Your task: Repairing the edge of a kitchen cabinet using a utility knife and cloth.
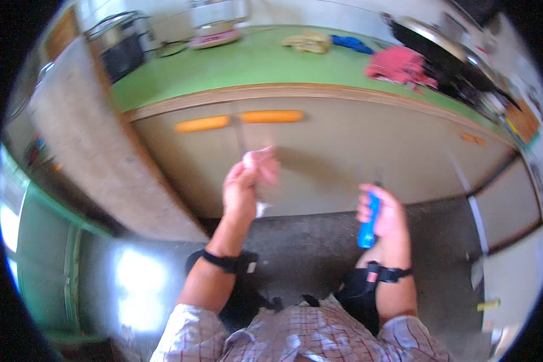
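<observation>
My left hand (240, 187) is closed on a pink cloth (264, 166), which sticks up past the fingers in front of the cabinet doors. A small white bit shows below that hand. On the right, my right hand (387, 211) grips a blue-handled tool (368, 232); a thin dark tip pokes out above the fist, too blurred to name exactly. Both hands are held in the air, apart from each other. Behind them stands the beige cabinet front (344, 145), with two orange handles (271, 116) near the left hand.
Above the cabinet runs a green countertop (259, 66) with a red cloth (398, 64), a yellow cloth (308, 42), a blue cloth (351, 43) and a pink-based appliance (215, 37). A large dark pan (428, 45) stands at the right. A pale panel (96, 133) rises at the left.
</observation>
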Demonstrator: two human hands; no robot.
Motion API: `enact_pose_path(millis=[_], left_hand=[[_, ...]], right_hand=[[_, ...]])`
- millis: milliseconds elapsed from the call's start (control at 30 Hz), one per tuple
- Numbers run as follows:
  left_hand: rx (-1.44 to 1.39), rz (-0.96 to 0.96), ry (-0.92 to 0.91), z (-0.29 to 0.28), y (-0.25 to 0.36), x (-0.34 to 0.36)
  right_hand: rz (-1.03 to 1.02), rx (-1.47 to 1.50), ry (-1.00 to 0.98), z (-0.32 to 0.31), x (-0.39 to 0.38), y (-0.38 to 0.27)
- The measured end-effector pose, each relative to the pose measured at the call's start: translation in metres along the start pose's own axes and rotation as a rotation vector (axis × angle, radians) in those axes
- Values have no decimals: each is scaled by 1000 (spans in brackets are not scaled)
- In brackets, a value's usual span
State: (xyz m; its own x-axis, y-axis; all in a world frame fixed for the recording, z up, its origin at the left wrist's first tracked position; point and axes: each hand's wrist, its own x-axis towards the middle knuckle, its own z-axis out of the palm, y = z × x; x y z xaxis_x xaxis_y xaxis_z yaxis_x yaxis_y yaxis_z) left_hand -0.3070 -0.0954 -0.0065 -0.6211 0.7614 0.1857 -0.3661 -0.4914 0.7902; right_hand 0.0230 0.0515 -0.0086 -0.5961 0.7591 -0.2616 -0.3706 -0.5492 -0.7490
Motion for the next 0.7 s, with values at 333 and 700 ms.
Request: enact_pose_path(millis=[333,700], left_hand=[[791,929,302,-61,114,17],[1682,1678,-132,74,83,104]], right_hand=[[-180,88,360,-118,-56,-26],[-261,183,352,-128,-71,-27]])
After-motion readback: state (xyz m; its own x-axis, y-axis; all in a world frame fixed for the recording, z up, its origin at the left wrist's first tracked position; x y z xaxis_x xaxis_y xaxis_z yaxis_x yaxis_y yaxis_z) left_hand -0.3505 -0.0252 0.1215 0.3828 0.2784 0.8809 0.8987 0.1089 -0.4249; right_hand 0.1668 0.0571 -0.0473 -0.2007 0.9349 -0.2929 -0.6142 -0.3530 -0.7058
